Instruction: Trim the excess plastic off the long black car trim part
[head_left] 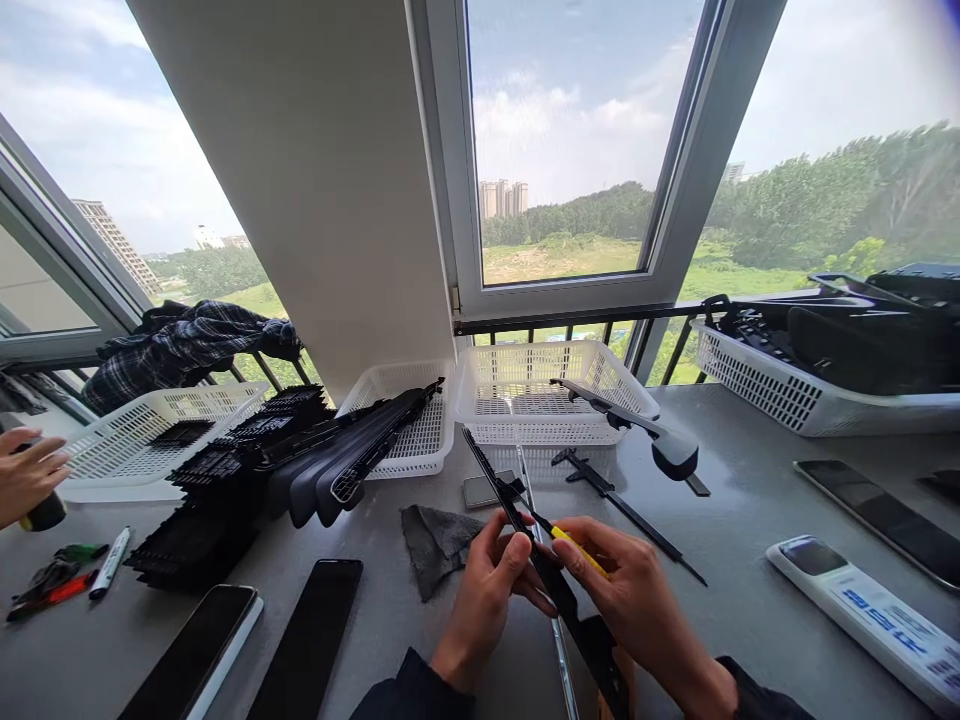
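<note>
My left hand [484,585] is closed around a long, narrow black plastic part [559,585], which slants from upper left down toward me. A slim tool with a yellow handle [581,552] is pinched in my right hand [641,590]. Its dark tip meets or nearly meets the part's edge, close to my left thumb; exact contact is unclear. Beneath my hands, a thin metal ruler-like strip [562,665] runs along the table. A dark grey cloth [435,545] lies just left of my left hand, and black calipers [626,510] rest beyond my right hand.
Behind stand white baskets [555,432], one with a black part [622,415] across its rim. Stacked black parts [202,530] are at left, near phones [307,640] and a marker [110,563]. Another person's hand [26,475] shows at far left. A white device [862,615] lies right.
</note>
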